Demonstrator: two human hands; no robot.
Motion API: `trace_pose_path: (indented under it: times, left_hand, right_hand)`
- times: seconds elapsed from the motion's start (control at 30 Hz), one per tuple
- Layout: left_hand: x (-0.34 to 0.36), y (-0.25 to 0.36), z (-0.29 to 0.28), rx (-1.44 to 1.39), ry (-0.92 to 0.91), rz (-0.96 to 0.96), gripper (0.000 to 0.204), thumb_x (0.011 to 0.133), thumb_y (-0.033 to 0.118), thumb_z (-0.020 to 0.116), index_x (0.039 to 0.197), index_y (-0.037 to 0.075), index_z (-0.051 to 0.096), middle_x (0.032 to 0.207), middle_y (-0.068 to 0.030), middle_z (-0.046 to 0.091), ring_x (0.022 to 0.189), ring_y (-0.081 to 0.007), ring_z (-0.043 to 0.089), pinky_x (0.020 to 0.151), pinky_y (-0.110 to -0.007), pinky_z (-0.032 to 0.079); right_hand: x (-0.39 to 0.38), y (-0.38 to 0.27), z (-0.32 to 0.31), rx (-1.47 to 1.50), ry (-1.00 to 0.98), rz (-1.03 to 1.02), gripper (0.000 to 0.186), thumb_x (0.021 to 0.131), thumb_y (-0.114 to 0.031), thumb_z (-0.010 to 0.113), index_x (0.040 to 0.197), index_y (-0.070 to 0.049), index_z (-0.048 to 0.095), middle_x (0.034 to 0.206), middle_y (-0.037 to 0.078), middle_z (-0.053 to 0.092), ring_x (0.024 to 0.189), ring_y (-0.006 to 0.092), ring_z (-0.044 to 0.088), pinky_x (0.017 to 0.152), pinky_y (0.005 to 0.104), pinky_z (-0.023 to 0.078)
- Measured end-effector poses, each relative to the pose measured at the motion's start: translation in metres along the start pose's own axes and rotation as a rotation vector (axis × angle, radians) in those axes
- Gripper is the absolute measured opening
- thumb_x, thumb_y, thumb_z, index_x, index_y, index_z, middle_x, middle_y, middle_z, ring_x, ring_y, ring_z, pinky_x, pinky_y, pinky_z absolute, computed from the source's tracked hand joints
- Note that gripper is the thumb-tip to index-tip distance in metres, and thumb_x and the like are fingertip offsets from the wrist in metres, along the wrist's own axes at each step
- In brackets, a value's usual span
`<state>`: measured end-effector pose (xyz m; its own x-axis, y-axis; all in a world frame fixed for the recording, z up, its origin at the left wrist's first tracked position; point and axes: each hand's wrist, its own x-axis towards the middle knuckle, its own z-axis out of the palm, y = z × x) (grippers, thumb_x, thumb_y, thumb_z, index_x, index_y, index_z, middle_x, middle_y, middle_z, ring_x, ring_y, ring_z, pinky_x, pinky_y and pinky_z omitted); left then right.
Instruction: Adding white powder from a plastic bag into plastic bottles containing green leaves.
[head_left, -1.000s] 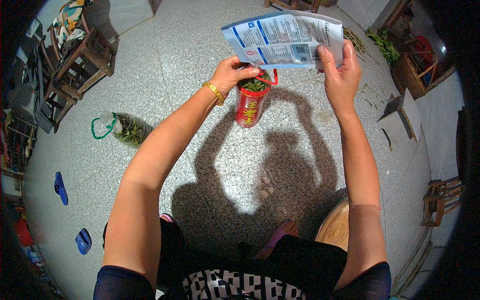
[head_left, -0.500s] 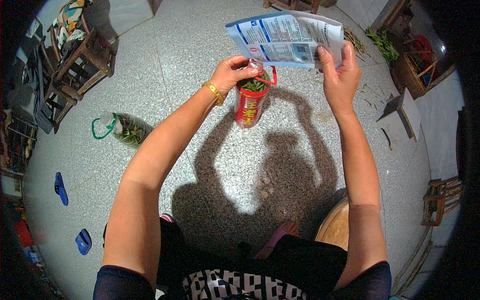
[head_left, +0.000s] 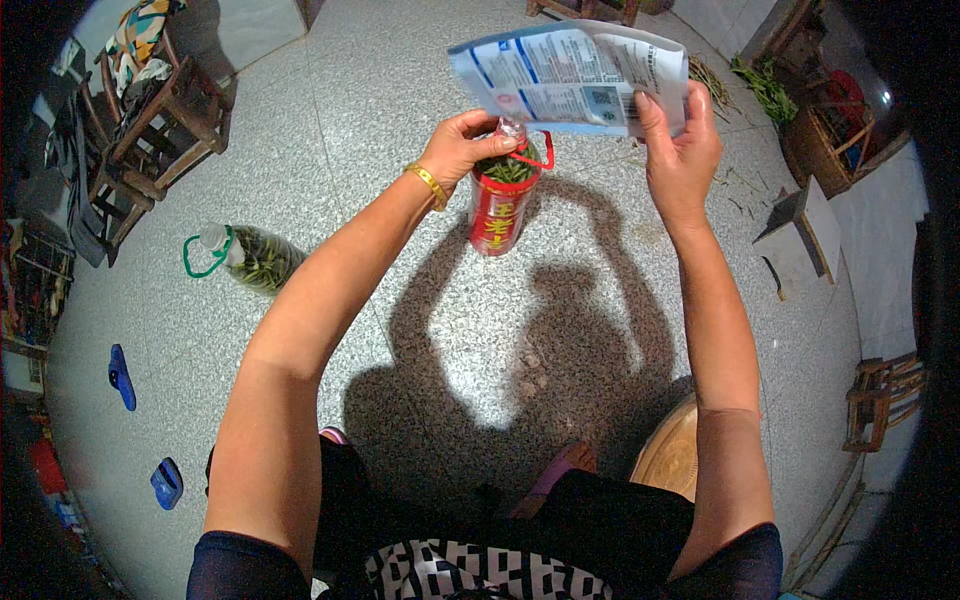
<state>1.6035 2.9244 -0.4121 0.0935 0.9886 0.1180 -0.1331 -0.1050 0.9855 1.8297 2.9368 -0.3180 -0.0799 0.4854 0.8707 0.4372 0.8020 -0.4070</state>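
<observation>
A clear plastic bottle [head_left: 497, 215] with a red label and a red carry loop stands on the floor, packed with green plant pieces. My left hand [head_left: 468, 147] is closed round its neck, with a yellow bangle at the wrist. My right hand [head_left: 683, 150] pinches the right end of a white and blue printed pouch [head_left: 570, 85] between thumb and fingers. The pouch is held sideways, its lower left edge close over the bottle's mouth. Whether anything is coming out of it cannot be seen.
Left of my arm stands another green-filled bottle [head_left: 262, 262] with a green loop. Blue slippers [head_left: 121, 377] and a wooden chair [head_left: 165, 140] are further left. At right are a wicker basket [head_left: 825, 140], a white box [head_left: 803, 235] and a small wooden stool [head_left: 884, 403]. A round tray [head_left: 665, 452] lies by my legs.
The pouch's left end has shifted very slightly. Both hands and the bottle stay where they were.
</observation>
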Motion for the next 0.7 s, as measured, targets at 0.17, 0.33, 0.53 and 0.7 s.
trace_pose_path:
  times: [0.17, 0.33, 0.53, 0.7]
  left_hand:
    - [0.0006, 0.0003, 0.0004, -0.021, -0.005, 0.015, 0.034, 0.071, 0.015, 0.068, 0.103, 0.006, 0.057, 0.098, -0.0034, 0.059, 0.092, -0.0131, 0.054, 0.085, -0.028, 0.040]
    - [0.0002, -0.0001, 0.0019, -0.066, -0.011, 0.020, 0.037, 0.071, 0.015, 0.068, 0.105, 0.006, 0.056, 0.100, -0.0035, 0.059, 0.094, -0.0136, 0.053, 0.087, -0.029, 0.039]
    - [0.0013, -0.0021, 0.0008, -0.078, 0.002, 0.000, 0.037, 0.071, 0.014, 0.068, 0.105, 0.006, 0.056, 0.099, -0.0035, 0.059, 0.093, -0.0134, 0.053, 0.087, -0.029, 0.039]
    - [0.0002, -0.0006, 0.0009, -0.063, -0.001, -0.020, 0.035, 0.071, 0.014, 0.068, 0.103, 0.005, 0.057, 0.099, -0.0035, 0.059, 0.093, -0.0128, 0.054, 0.086, -0.029, 0.039]
  right_hand:
    - [0.0005, -0.0014, -0.0008, 0.008, -0.009, -0.010, 0.024, 0.076, -0.018, 0.064, 0.091, -0.004, 0.051, 0.073, 0.010, 0.060, 0.065, 0.0181, 0.059, 0.058, 0.0290, 0.045]
    - [0.0004, -0.0016, -0.0011, -0.022, -0.032, -0.023, 0.024, 0.076, -0.018, 0.063, 0.090, -0.004, 0.051, 0.075, 0.011, 0.061, 0.065, 0.0201, 0.060, 0.058, 0.0301, 0.046]
    - [0.0007, -0.0023, -0.0006, -0.025, -0.025, -0.023, 0.023, 0.076, -0.017, 0.063, 0.090, -0.004, 0.050, 0.074, 0.012, 0.061, 0.067, 0.0224, 0.061, 0.058, 0.0303, 0.046]
    - [0.0033, -0.0083, -0.0023, -0.025, -0.052, 0.006, 0.023, 0.075, -0.016, 0.063, 0.091, -0.004, 0.050, 0.075, 0.012, 0.060, 0.067, 0.0226, 0.061, 0.057, 0.0303, 0.046]
